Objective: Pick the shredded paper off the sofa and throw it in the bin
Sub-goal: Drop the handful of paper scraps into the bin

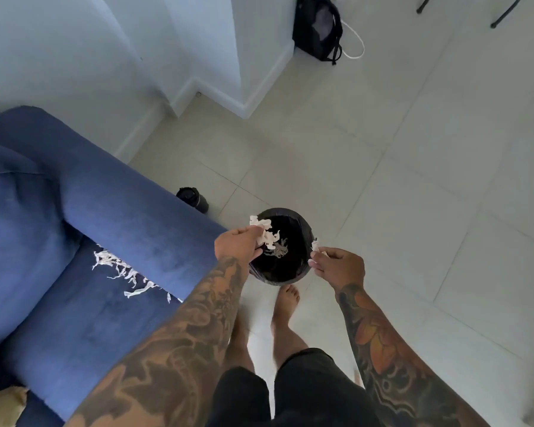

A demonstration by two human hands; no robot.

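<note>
A small black bin (302,224) lined with a dark bag stands on the floor beside the sofa arm. My left hand (238,243) holds a clump of white shredded paper (264,231) over the bin's left rim. My right hand (336,265) pinches a small scrap of paper (315,244) at the bin's right rim. A few shreds (279,251) lie or fall inside the bin. More shredded paper (127,271) is strewn across the blue sofa (74,303) seat on the left.
A dark bottle (193,198) stands on the pale tiled floor (413,195) behind the sofa arm. A black backpack (318,27) leans on the white wall at the back. My bare feet (285,303) are just behind the bin.
</note>
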